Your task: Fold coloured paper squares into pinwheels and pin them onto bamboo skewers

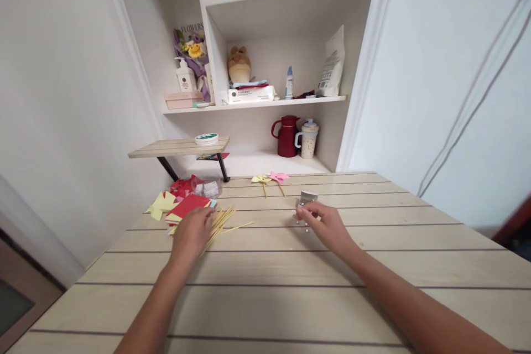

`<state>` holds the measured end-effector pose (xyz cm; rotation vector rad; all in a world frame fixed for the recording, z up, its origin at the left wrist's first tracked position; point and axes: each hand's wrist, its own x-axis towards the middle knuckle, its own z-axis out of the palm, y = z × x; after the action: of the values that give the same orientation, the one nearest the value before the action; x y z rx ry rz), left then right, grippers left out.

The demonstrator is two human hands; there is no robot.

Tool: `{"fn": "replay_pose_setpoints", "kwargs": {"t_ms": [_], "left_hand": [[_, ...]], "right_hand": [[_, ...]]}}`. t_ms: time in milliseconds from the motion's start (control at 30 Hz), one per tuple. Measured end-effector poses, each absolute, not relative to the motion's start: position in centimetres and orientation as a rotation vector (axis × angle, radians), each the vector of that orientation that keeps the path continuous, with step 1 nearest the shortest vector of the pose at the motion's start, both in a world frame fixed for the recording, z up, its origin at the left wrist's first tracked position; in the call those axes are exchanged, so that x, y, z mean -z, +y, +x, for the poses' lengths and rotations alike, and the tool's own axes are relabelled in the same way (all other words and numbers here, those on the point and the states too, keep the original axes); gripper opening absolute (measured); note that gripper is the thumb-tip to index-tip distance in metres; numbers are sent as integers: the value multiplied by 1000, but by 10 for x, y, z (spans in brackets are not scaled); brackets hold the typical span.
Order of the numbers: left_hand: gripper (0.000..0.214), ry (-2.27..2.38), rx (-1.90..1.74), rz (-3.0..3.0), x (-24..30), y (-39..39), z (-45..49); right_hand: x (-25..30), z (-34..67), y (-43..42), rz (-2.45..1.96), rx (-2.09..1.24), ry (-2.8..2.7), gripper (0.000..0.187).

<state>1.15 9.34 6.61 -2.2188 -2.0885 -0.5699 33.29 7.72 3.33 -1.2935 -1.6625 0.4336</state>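
Note:
My left hand (192, 232) lies low over the right edge of a stack of coloured paper (188, 207), red sheet on top, beside a loose bundle of thin wooden sticks (219, 225). Its fingers look outstretched, with the tips partly hidden. To the right, my right hand (326, 222) is closed in a pinch just above several small white beads or pin heads (307, 230); whatever is between the fingertips is too small to make out. A small clear packet with a grey label (308, 197) is right behind those fingers.
Yellow (260, 179) and pink paper pinwheels (279, 177) on sticks lie at the table's back. At left are a yellow paper piece (161, 206), red paper pieces (186, 185) and a clear plastic box (208, 188), near a raised wooden stand (178, 147). A red jug (287, 137) stands behind.

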Motion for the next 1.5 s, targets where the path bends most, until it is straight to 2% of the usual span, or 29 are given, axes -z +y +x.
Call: {"fn": "replay_pose_setpoints", "kwargs": {"t_ms": [167,400,567,967,1333,1433,1500], "left_hand": [[30,-2347,250,-2037,-73,77,-17],[25,-2264,182,-2082,-47,65,-26],[29,-2186,149,-2038,-47,67,-24],[23,-2266,118,-1970,-42,72,-25],[25,-2246,199,-1911,-51,65,-20],[22,-2259,387,-1902,-59,64,-15],[20,-2370,673,-2003,-65,64,-5]], "right_hand": [[-36,344,82,-1348,-512,-1525,39],[-30,348,86,-1346,-520,-1552,45],[-29,348,87,-1331,-526,-1573,45],[-28,348,85,-1349,-488,-1665,43],[-34,344,83,-1336,-541,-1697,41],[-35,340,82,-1315,-676,-1655,39],[-37,335,80,-1224,-909,-1572,35]]}}
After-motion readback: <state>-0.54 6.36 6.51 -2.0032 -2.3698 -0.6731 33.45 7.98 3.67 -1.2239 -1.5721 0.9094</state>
